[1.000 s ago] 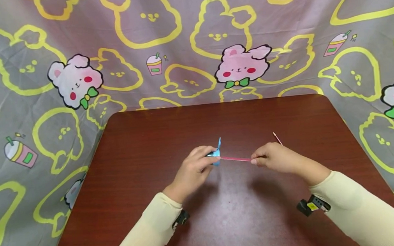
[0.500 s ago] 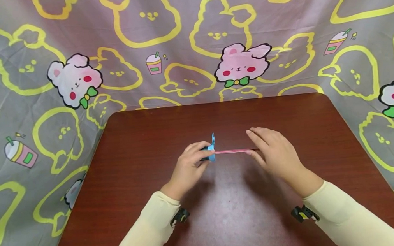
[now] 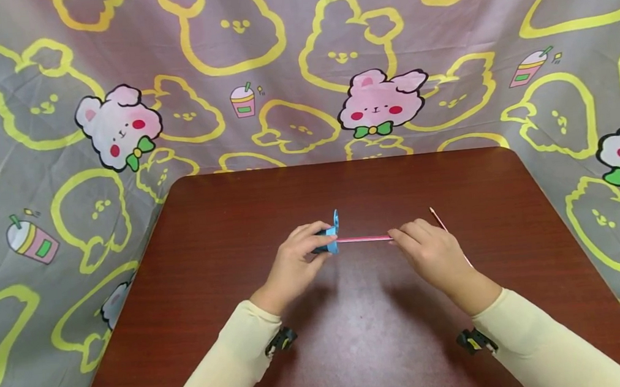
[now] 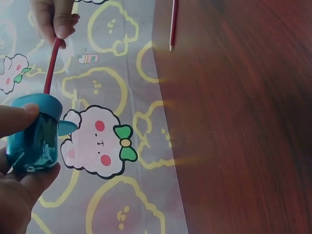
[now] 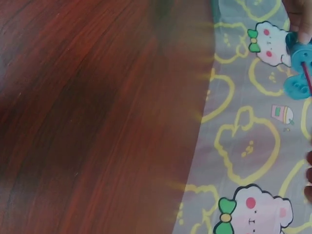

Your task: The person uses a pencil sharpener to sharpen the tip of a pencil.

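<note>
My left hand (image 3: 293, 265) grips a blue pencil sharpener (image 4: 41, 141) with a see-through container, held on its side above the table. Its round lid (image 5: 297, 87) is flipped away from the holed end. One end of a pink-red pencil (image 3: 362, 239) sits in a sharpener hole. My right hand (image 3: 431, 252) pinches the pencil's other end, fingers bent over it and the tip hidden. In the right wrist view only some fingertips of that hand show at the right edge.
A second, pale-tipped pencil (image 3: 438, 219) lies on the brown table (image 3: 224, 225) behind my right hand, partly covered by it. Cloth (image 3: 290, 97) printed with cartoon bunnies hangs around the back and sides of the table.
My right hand's fingers spread off the pencil half a second ago and now pinch it again. The sharpener has shifted slightly left, and the pencil lies more level.
</note>
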### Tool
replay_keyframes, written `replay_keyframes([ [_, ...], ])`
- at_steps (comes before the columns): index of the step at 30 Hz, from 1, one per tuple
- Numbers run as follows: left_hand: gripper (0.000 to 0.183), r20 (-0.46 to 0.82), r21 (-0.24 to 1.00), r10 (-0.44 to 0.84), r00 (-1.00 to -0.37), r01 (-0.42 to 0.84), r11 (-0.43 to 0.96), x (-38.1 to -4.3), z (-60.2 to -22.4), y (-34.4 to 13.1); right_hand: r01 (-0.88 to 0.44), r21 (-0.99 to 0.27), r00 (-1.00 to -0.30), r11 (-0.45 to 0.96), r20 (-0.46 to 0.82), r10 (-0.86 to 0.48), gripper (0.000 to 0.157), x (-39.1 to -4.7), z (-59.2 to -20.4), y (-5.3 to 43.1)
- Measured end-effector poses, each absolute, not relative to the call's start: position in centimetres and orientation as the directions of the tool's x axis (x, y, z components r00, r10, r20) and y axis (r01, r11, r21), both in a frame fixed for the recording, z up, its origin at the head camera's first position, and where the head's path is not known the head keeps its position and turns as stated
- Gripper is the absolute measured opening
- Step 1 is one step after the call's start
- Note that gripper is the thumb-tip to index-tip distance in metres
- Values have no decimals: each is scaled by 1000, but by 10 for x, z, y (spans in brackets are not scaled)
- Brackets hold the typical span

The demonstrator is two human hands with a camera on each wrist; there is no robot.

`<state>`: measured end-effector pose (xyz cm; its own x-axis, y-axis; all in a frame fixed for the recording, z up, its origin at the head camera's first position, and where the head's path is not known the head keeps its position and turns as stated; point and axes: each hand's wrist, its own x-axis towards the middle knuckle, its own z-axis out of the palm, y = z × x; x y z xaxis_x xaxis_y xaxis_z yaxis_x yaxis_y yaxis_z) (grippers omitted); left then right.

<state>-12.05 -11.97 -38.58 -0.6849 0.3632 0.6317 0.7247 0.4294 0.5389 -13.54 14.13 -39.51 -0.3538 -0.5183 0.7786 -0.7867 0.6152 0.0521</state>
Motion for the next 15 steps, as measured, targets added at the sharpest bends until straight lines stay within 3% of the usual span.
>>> replay_keyframes([
  [5,29,637,468,412,-651,752,463,-120,-389,-119,-781,-173,-576,600,570,-586,16,-138,-393,145],
  [9,26,665,377,457,-591,794,477,-119,-392,-120,-657,-489,-736,574,247,-631,4,-143,-386,147],
  [12,25,676,346,476,-562,813,469,-119,-392,-119,-497,-618,-786,608,25,-617,8,-146,-379,149],
  [15,25,679,343,475,-560,814,469,-120,-392,-119,-468,-589,-802,659,-31,-597,8,-147,-374,147],
])
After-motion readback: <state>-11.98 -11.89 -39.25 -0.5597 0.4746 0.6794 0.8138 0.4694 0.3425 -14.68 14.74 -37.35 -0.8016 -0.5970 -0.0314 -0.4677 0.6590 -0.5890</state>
